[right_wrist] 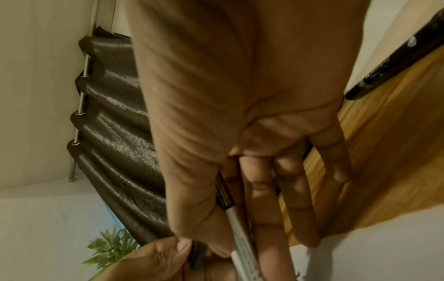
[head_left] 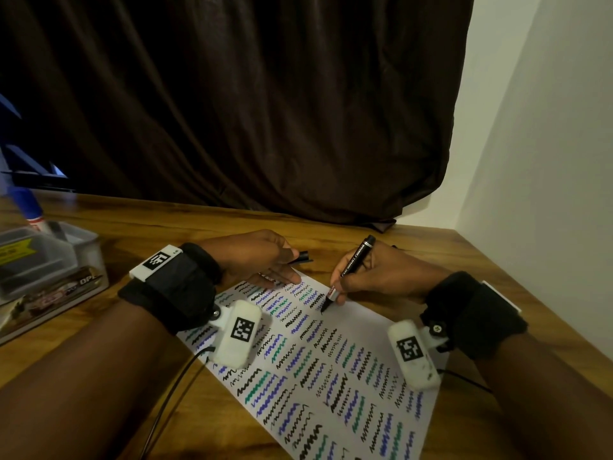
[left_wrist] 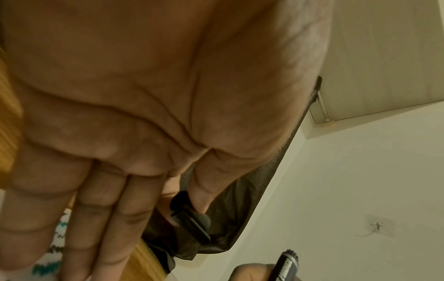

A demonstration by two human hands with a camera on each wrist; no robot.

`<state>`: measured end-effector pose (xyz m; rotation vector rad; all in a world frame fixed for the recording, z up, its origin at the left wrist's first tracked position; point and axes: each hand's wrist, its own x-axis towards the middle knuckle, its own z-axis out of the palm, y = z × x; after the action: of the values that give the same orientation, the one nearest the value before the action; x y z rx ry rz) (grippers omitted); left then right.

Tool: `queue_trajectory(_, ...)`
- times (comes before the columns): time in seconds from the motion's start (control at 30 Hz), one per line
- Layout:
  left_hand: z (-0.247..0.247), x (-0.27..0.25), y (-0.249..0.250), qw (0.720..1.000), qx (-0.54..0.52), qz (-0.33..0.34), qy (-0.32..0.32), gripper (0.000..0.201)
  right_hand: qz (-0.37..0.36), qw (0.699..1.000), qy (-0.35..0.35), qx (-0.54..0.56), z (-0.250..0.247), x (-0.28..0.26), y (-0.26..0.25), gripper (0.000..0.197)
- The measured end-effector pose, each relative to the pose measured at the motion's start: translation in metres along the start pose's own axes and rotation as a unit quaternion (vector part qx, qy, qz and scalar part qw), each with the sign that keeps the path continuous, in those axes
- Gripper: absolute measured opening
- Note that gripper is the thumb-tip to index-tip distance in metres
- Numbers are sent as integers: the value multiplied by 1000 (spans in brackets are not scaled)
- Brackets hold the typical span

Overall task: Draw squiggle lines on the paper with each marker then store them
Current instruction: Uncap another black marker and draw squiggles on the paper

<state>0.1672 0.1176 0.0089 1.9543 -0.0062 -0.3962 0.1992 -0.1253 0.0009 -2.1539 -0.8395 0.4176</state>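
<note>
A white paper [head_left: 358, 327] covered in black, blue and green squiggles lies on the wooden table [head_left: 166, 224]. My right hand [head_left: 368, 277] grips an uncapped black marker [head_left: 356, 260] in a writing hold, its tip on the paper near the far end. In the right wrist view the marker [right_wrist: 240, 247] runs between thumb and fingers. My left hand [head_left: 265, 257] pinches the black marker cap [head_left: 302, 257] between thumb and forefinger, while its other fingers lie straight on the paper's far corner. The left wrist view shows the cap [left_wrist: 190, 214] under the thumb.
A clear plastic storage box [head_left: 46, 257] stands at the left with a blue-capped marker [head_left: 28, 207] in it. Another black marker [right_wrist: 394, 62] lies on the table by my right hand. A dark curtain [head_left: 232, 94] hangs behind; a white wall [head_left: 547, 161] borders the right.
</note>
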Motion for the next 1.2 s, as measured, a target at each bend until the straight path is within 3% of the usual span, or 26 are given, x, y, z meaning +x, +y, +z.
queue_trajectory(1.2,2,-2,2,1000,-3,-3,5,17,25,999,27,18,-3,-1,3,17)
